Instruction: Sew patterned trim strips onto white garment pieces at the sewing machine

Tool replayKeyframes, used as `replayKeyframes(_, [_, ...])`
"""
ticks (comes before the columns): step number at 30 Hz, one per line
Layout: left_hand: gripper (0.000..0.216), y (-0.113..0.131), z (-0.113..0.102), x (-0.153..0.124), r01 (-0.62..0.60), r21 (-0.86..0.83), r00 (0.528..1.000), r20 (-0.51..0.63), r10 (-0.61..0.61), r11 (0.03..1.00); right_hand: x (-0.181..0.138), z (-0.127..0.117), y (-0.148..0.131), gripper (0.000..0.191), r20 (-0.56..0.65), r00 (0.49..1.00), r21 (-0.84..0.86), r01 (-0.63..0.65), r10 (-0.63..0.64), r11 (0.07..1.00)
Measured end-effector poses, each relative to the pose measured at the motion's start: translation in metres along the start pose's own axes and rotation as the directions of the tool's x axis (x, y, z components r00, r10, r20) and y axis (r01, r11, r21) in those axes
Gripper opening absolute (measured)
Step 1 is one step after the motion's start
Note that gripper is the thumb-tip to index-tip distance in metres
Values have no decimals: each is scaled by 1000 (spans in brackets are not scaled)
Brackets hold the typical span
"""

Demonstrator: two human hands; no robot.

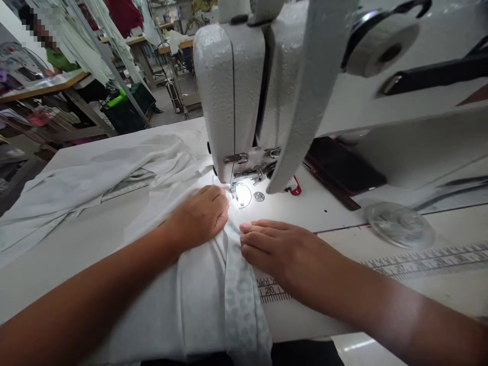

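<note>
White fabric [114, 178] lies spread over the sewing table, with a patterned strip [238, 295] running along its right edge toward the needle. My left hand [200, 216] rests on the fabric just left of the presser foot [238, 190], its fingers curled and pressing the cloth down. To the right of the strip, my right hand [276, 246] has its fingers held together, their tips pinching the fabric's edge. The white sewing machine head [232, 91] stands right behind both hands, and its lamp lights the needle plate.
A clear round lid [400, 223] and a measuring tape [419, 262] fixed to the table lie to the right. Under the machine arm sits a dark red case [343, 165]. Racks of white garments [95, 35] and worktables fill the back left, where a person sits.
</note>
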State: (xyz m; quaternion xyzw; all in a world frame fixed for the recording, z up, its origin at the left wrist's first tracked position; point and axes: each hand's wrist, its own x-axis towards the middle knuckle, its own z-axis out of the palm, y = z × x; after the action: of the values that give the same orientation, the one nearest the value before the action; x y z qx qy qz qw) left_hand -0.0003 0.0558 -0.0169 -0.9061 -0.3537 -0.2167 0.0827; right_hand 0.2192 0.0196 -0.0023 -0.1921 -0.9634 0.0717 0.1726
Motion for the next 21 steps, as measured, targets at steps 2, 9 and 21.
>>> replayKeyframes(2, [12,-10,3,5,-11,30,1000,-1,11,999,6,0,9,25,45,999,-21,-4,4,1000])
replayKeyframes(9, [26,-43,16,19,-32,137,999,-31,37,990,23,-2,29,22,160,984,-58,-74,82,996])
replayKeyframes(21, [18,70,-47,-43,105,-252,990,122,-76,962,-58,17,-60,32,-171,946,166,-248,276,954])
